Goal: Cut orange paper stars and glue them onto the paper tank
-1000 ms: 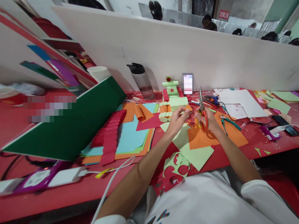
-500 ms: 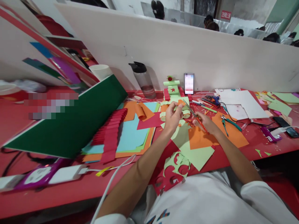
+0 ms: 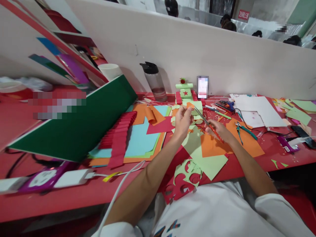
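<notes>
Between the fingertips of my left hand [image 3: 183,121] is a small piece of orange paper [image 3: 190,105]. My right hand [image 3: 218,130] grips a pair of scissors [image 3: 214,129] with red handles, its blades pointing up and left to the orange piece. Just behind my hands stands a light green paper model [image 3: 185,93] with a red star and rolled parts. Under them lie a light green sheet [image 3: 209,164], an orange sheet [image 3: 212,146] and small orange star-shaped bits.
A green board [image 3: 74,121] leans at the left beside stacked coloured paper [image 3: 139,140] and pleated red paper [image 3: 117,141]. Behind stand a bottle [image 3: 155,82] and a phone [image 3: 202,87]. Pliers [image 3: 246,131], white sheets [image 3: 268,110] and a white cable [image 3: 118,194] lie around. Cut-out scraps [image 3: 186,174] hang near the front edge.
The view has shifted a little, so most things appear slightly further right. Both hands keep their holds, with the scissor blades still beside the orange paper piece.
</notes>
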Action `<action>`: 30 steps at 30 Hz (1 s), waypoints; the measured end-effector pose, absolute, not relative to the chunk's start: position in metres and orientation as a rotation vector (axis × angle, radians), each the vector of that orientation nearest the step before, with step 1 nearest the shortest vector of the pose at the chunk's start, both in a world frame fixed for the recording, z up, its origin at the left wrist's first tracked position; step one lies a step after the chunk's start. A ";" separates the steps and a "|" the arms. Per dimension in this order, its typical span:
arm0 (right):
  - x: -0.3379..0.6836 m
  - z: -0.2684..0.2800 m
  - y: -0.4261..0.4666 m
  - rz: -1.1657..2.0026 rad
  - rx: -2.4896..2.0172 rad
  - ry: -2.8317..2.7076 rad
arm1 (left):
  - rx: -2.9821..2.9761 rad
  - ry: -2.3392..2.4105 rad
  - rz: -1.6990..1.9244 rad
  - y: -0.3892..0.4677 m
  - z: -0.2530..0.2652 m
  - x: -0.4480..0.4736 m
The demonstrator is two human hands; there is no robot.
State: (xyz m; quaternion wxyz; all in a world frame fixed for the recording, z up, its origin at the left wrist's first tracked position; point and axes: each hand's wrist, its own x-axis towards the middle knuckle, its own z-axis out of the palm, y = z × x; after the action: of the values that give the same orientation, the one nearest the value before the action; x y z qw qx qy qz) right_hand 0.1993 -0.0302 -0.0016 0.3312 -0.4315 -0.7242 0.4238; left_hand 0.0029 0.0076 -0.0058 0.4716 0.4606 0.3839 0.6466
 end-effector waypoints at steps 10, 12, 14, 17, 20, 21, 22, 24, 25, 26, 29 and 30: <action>0.198 0.004 -0.032 1.173 -1.126 -1.830 | 1.211 0.960 1.455 0.001 -0.004 0.009; 0.197 0.004 -0.032 1.182 -1.128 -1.824 | 1.223 0.968 1.423 0.000 -0.004 0.009; 0.197 0.003 -0.032 1.193 -1.135 -1.817 | 1.234 0.972 1.401 0.000 -0.004 0.009; 0.198 0.004 -0.033 1.181 -1.133 -1.824 | 1.242 0.967 1.400 0.000 -0.004 0.009; 0.199 0.004 -0.033 1.175 -1.115 -1.825 | 1.242 0.951 1.407 0.000 -0.004 0.009; 0.199 0.004 -0.033 1.180 -1.112 -1.822 | 1.241 0.945 1.406 0.000 -0.004 0.009; 0.199 0.003 -0.033 1.189 -1.113 -1.820 | 1.239 0.939 1.405 0.000 -0.004 0.009; 0.199 0.002 -0.032 1.202 -1.119 -1.819 | 1.238 0.928 1.404 0.000 -0.004 0.009; 0.199 0.002 -0.032 1.203 -1.120 -1.822 | 1.237 0.925 1.404 0.000 -0.004 0.009; 0.199 0.002 -0.032 1.200 -1.120 -1.829 | 1.237 0.923 1.405 0.000 -0.004 0.009; 0.199 0.003 -0.031 1.185 -1.118 -1.839 | 1.238 0.926 1.404 0.000 -0.004 0.008; 0.199 0.003 -0.031 1.185 -1.119 -1.836 | 1.241 0.928 1.401 0.000 -0.004 0.008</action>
State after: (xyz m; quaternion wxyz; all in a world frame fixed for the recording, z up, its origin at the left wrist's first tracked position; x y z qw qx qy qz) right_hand 0.1990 -0.0311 0.0029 0.3366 -0.4293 -0.7041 0.4545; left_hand 0.0083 0.0002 -0.0040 0.5023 0.5138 0.3840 0.5799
